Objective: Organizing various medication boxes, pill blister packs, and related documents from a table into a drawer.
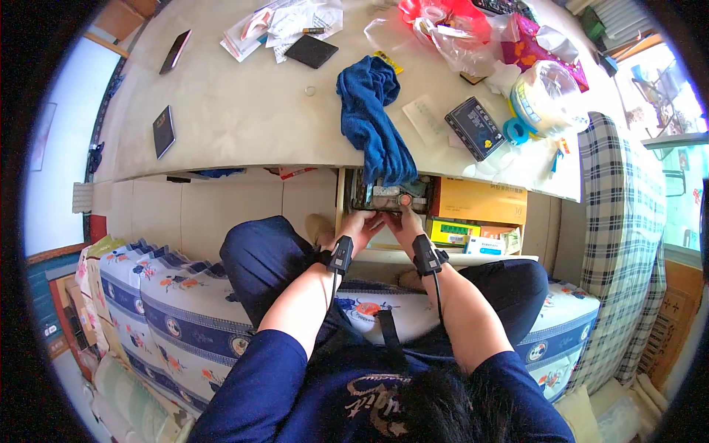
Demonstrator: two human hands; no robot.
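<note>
My left hand [361, 228] and my right hand [403, 228] are close together over the left part of an open drawer [469, 259], fingertips almost meeting. Both sets of fingers are curled in a closed grip; what they hold is too small and hidden to make out, though a thin dark edge shows by the left fingers. Just beyond lie small grey items and a round orange-topped thing [405, 200]. To the right, the drawer holds an orange box [480, 201], a green and yellow box [452, 232] and a white-blue box [484, 246].
A blue cloth [375, 125] hangs over the table's [251, 111] edge above the drawer. On the table are a black box [475, 128], a clear plastic tub [546, 100], blue tape roll [516, 131], black wallet-like item [312, 52], papers and phone-like slabs. A plaid-covered chair [617, 221] stands right.
</note>
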